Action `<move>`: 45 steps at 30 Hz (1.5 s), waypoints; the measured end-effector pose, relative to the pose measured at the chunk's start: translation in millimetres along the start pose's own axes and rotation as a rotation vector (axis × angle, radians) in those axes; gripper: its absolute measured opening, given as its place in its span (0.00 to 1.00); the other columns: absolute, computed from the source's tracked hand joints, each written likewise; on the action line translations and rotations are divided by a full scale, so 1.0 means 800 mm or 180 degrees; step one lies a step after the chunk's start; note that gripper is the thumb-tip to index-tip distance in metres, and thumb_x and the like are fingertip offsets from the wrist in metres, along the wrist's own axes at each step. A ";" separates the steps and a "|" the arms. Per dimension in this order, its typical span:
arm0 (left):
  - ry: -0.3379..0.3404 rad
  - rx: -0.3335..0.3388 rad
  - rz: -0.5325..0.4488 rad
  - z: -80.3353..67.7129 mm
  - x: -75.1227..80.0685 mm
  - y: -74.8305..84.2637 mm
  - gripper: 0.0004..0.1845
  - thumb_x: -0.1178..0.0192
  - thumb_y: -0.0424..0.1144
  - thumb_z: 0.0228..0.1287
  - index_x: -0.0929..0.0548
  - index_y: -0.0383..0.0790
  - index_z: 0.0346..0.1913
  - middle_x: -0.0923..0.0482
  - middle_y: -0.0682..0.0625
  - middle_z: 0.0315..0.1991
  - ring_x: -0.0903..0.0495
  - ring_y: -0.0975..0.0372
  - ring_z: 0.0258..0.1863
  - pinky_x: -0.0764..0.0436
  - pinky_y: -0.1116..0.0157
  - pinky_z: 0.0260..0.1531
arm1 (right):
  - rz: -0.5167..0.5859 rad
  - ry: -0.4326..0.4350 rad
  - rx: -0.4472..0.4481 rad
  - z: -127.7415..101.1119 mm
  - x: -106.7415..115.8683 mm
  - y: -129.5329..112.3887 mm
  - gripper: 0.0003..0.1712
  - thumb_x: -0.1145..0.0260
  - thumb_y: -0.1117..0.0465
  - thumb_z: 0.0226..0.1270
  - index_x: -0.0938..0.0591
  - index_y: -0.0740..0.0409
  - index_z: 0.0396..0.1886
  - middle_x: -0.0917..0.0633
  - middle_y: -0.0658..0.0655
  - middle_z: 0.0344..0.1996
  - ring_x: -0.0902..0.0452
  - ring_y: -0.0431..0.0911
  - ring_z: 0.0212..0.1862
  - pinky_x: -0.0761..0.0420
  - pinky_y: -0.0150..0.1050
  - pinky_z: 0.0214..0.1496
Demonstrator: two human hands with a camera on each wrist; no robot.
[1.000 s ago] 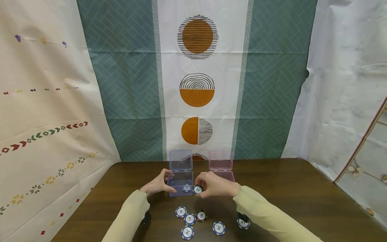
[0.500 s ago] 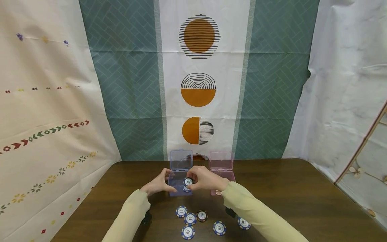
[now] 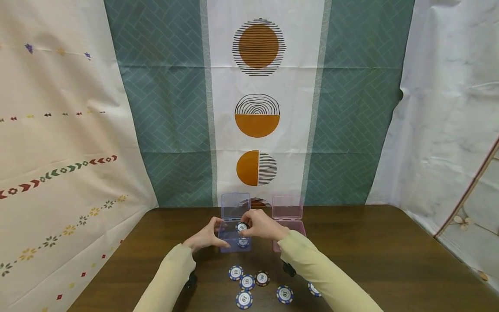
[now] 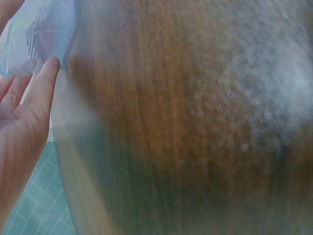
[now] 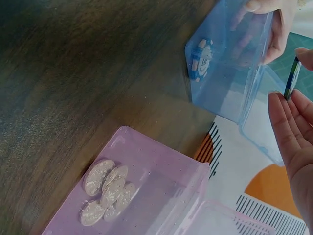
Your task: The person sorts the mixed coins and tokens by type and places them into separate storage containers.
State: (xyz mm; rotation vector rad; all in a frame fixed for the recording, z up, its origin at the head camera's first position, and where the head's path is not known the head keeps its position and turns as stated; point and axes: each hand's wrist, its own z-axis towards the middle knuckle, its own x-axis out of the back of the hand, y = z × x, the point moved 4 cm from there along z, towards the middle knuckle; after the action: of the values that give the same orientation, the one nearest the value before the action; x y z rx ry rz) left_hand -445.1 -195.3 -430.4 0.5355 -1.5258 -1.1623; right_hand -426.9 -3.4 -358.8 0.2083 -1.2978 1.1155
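My right hand (image 3: 249,225) pinches a blue-and-white poker chip (image 3: 242,226) over the open blue clear box (image 3: 234,237). The held chip (image 5: 292,78) shows edge-on in the right wrist view, above the blue box (image 5: 230,78). One chip (image 3: 243,242) lies flat inside the box, and it is seen again as a chip (image 5: 200,58) in the right wrist view. My left hand (image 3: 215,232) grips the box's left side, with its fingers (image 4: 41,83) against the box wall (image 4: 44,29). The blue lid (image 3: 235,206) stands upright.
An open pink box (image 3: 287,212) stands right of the blue one; the pink box (image 5: 156,176) holds several chips (image 5: 107,191). Several loose chips (image 3: 247,282) lie on the dark wooden table (image 3: 370,251) near me. Patterned curtains hang behind and to the sides.
My right hand carried the chip up and to the left, from beside the blue box's front corner to over its inside. The left hand stayed on the box.
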 end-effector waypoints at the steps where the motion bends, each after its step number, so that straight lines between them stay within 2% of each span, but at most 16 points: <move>1: 0.0004 0.0003 0.0001 0.000 0.000 0.000 0.41 0.29 0.35 0.44 0.44 0.35 0.57 0.39 0.38 0.58 0.43 0.42 0.58 0.40 0.42 0.51 | 0.0007 0.0002 -0.0023 0.001 0.000 0.002 0.18 0.29 0.58 0.51 0.21 0.64 0.39 0.22 0.51 0.30 0.27 0.41 0.32 0.26 0.30 0.36; 13: -0.0030 -0.0020 -0.0029 0.003 -0.001 -0.001 0.41 0.28 0.35 0.44 0.44 0.36 0.57 0.39 0.39 0.58 0.43 0.41 0.58 0.39 0.43 0.50 | -0.0052 0.0036 0.0010 0.002 -0.002 0.003 0.17 0.30 0.60 0.51 0.22 0.67 0.37 0.22 0.50 0.29 0.29 0.39 0.30 0.26 0.30 0.35; 20: -0.0073 -0.0212 0.0091 0.002 -0.002 0.002 0.40 0.29 0.42 0.44 0.44 0.36 0.55 0.38 0.38 0.55 0.42 0.39 0.55 0.37 0.42 0.48 | -0.0092 0.0043 -0.0116 0.005 -0.004 0.005 0.18 0.28 0.60 0.50 0.22 0.65 0.38 0.23 0.54 0.30 0.28 0.44 0.31 0.26 0.31 0.35; 28: -0.0066 -0.0034 -0.0055 0.008 -0.002 0.000 0.41 0.28 0.36 0.43 0.44 0.36 0.56 0.39 0.39 0.57 0.42 0.42 0.58 0.40 0.43 0.51 | 0.0035 0.0016 -0.0190 0.004 -0.004 0.004 0.26 0.29 0.61 0.51 0.27 0.66 0.48 0.25 0.55 0.37 0.25 0.50 0.37 0.26 0.31 0.37; 37: -0.0066 -0.0072 -0.0115 0.007 0.000 -0.002 0.40 0.28 0.35 0.43 0.44 0.36 0.56 0.39 0.40 0.58 0.43 0.42 0.58 0.39 0.44 0.51 | 0.0154 0.0050 -0.0067 0.003 0.001 0.002 0.25 0.30 0.61 0.53 0.28 0.65 0.49 0.26 0.56 0.39 0.25 0.51 0.38 0.26 0.31 0.37; 44: -0.0049 -0.0028 -0.0088 0.003 0.000 -0.005 0.40 0.29 0.35 0.44 0.44 0.36 0.56 0.40 0.40 0.58 0.44 0.41 0.59 0.40 0.42 0.50 | 0.0121 -0.0091 0.0180 -0.005 0.004 -0.007 0.24 0.30 0.59 0.52 0.26 0.64 0.47 0.25 0.52 0.36 0.25 0.46 0.35 0.26 0.31 0.37; 45: -0.0049 -0.0033 -0.0102 0.000 0.000 0.000 0.39 0.29 0.34 0.45 0.44 0.35 0.56 0.40 0.39 0.58 0.45 0.40 0.59 0.40 0.42 0.50 | 0.0120 -0.0113 0.0209 -0.007 0.004 -0.007 0.23 0.29 0.59 0.52 0.26 0.63 0.46 0.24 0.52 0.35 0.25 0.46 0.35 0.26 0.31 0.36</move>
State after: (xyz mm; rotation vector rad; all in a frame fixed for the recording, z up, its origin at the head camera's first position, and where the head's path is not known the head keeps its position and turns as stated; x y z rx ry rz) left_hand -445.1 -195.1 -430.4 0.5470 -1.5286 -1.2008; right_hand -419.1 -0.4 -355.2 0.2542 -1.3020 1.1923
